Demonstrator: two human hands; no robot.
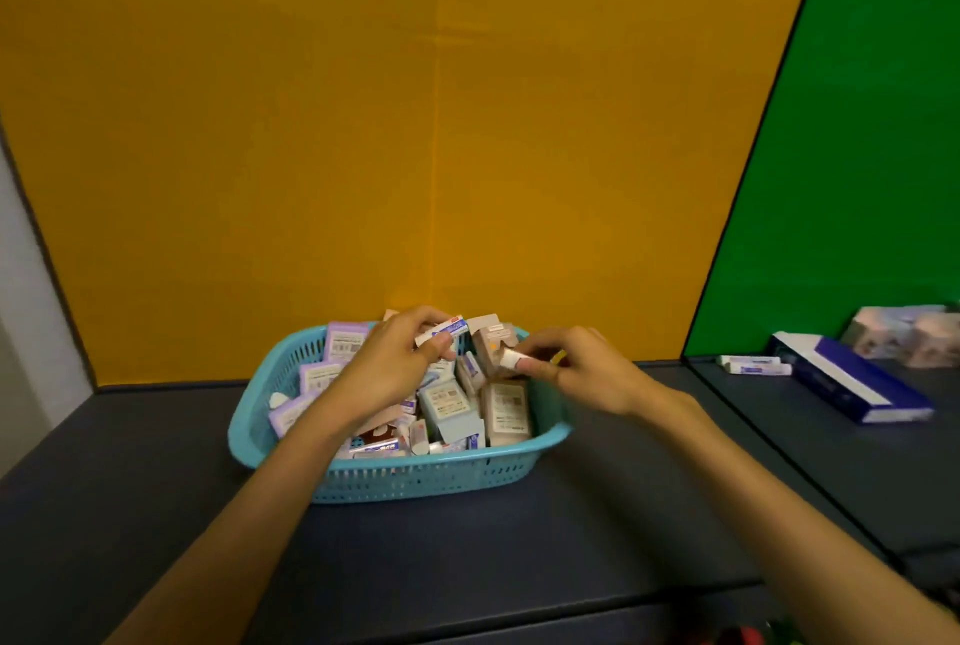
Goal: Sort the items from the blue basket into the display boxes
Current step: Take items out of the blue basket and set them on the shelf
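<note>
Both hands work over the blue basket (pixel 415 478), which sits on the dark table (pixel 156 514) packed with small cartons: the left hand (pixel 387 366) pinches a slim white-and-blue tube box (pixel 445 330) between thumb and curled fingers, raised just above the heap. Just to its right, the right hand (pixel 576 369) pinches a small white tube (pixel 511 359) at its fingertips, beside a beige carton (pixel 493 343). Well to the right of both grips lie a long blue display box (pixel 852 384), two white tubes (pixel 753 364) beside it and a pale display box (pixel 904 335) behind.
</note>
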